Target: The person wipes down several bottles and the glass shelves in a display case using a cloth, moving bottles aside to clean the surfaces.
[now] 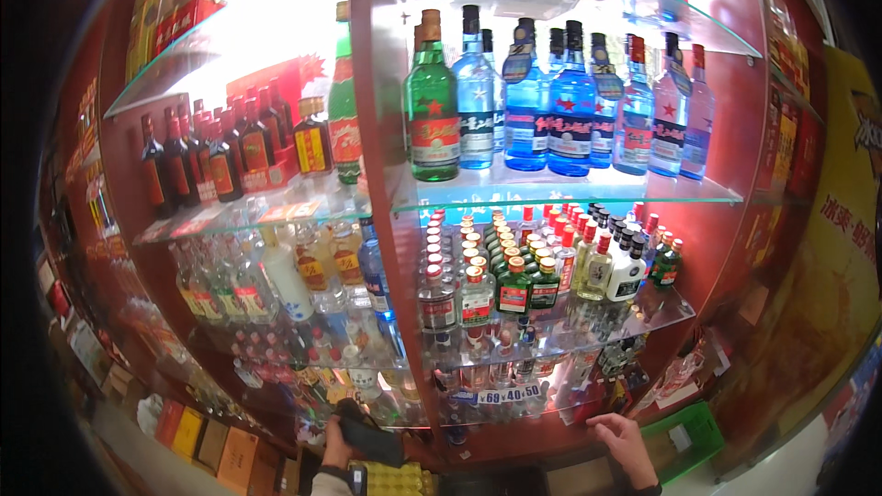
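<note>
At the bottom, my left hand (pixel 336 442) is closed around a dark object (pixel 371 432), perhaps a cloth or pouch; its exact kind cannot be told. My right hand (pixel 618 435) is raised with bent, parted fingers and holds nothing, just in front of the lowest shelf at the right. Before me stands a red wooden cabinet with glass shelves (pixel 565 201). Its upper right shelf bears a green glass bottle (pixel 433 117) beside several blue glass bottles (pixel 570 103). Small green bottles (pixel 514 286) and a white bottle (pixel 626 279) stand on the shelf below.
Small dark bottles with red caps (pixel 222 169) line the left shelf. A green plastic crate (pixel 689 444) is at the lower right, near my right hand. Cardboard boxes (pixel 238 458) stand at the lower left, and a yellow tray-like item (pixel 393 479) lies below my left hand.
</note>
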The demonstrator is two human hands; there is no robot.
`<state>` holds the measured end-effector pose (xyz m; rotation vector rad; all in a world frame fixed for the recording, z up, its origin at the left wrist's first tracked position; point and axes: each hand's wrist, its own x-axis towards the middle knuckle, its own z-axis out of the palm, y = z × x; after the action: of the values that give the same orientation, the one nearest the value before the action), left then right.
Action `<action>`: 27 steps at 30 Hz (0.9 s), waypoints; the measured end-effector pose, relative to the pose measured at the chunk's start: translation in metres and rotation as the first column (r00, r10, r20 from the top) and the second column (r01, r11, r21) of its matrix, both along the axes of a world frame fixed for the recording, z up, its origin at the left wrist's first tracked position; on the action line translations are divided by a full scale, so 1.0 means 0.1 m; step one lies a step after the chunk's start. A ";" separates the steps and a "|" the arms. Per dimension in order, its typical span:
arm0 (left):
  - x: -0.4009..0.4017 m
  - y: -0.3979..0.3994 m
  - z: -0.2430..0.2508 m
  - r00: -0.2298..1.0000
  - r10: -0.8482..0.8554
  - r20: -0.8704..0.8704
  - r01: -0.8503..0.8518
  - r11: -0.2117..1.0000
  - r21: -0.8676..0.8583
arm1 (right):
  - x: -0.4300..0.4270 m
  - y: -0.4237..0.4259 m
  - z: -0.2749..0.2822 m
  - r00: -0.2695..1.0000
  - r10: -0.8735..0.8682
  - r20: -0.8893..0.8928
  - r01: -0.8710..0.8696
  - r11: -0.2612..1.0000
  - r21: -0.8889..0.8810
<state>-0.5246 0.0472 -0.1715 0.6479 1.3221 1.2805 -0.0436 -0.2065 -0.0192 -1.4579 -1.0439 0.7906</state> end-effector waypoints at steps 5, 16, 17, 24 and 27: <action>0.30 -0.45 1.72 0.692 -0.303 0.655 0.103 0.940 0.326 | 0.14 0.13 0.09 0.996 0.062 -0.070 -0.057 0.995 0.077; 1.94 -0.77 4.36 0.979 -0.049 -0.198 0.204 0.238 0.950 | 0.62 0.18 1.39 0.950 0.138 0.279 -0.229 0.917 0.327; 2.12 -0.76 4.51 0.953 -0.056 -0.298 0.303 0.210 0.930 | 0.66 0.08 1.61 0.955 0.135 0.266 -0.224 0.913 0.341; 2.62 -0.02 4.66 0.177 0.416 -0.892 0.802 0.465 0.376 | 1.03 -0.25 1.96 0.881 0.050 0.470 -0.263 0.878 0.400; 2.79 -0.15 4.75 0.147 0.341 -0.929 0.810 0.498 0.311 | 1.23 -0.38 1.95 0.887 0.063 0.457 -0.230 0.920 0.319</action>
<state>-0.2456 0.0327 0.3039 2.7999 1.2257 0.9779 0.0790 -0.2445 0.1759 -1.2637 -1.5736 0.3388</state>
